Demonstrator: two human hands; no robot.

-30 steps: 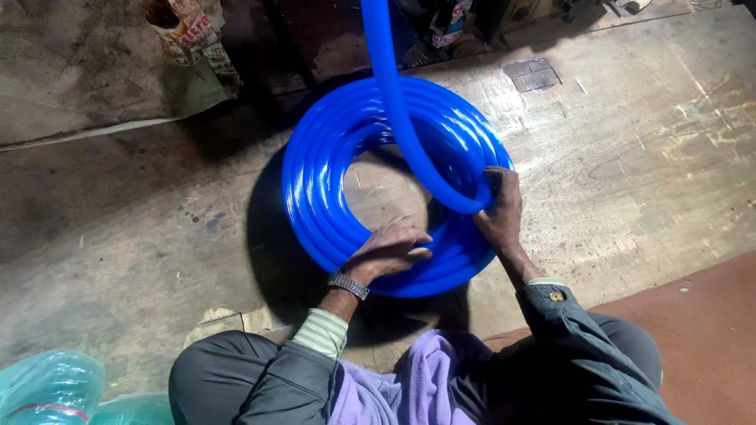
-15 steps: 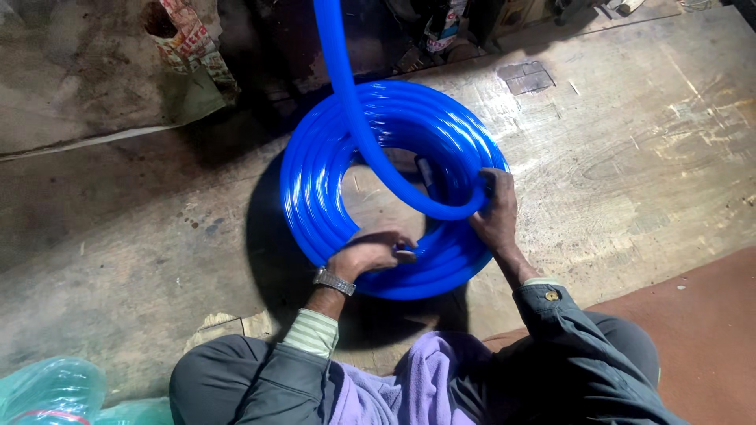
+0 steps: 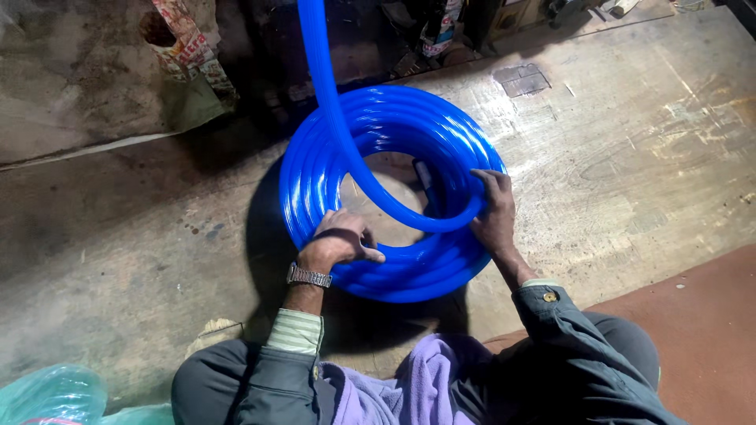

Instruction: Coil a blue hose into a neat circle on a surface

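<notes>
A thick coil of glossy blue hose (image 3: 402, 130) lies flat on a worn wooden floor (image 3: 630, 157). One loose run of the same hose (image 3: 327, 94) comes down from the top of the view and curves into the coil's near right side. My left hand (image 3: 339, 240), with a metal wristwatch, grips the coil's near left edge, fingers curled over it. My right hand (image 3: 492, 212) holds the coil's right side where the loose run joins it.
A torn printed sack (image 3: 185, 47) leans at the back left. Dark clutter stands along the back edge. A clear greenish plastic bag (image 3: 47, 397) lies at the lower left. A reddish mat (image 3: 701, 330) covers the floor at the lower right. Purple cloth (image 3: 409, 386) rests on my lap.
My left hand shifted from inside the coil's centre to its near left edge and closed over it. The loose hose run swung leftward. My right hand stayed on the coil's right side.
</notes>
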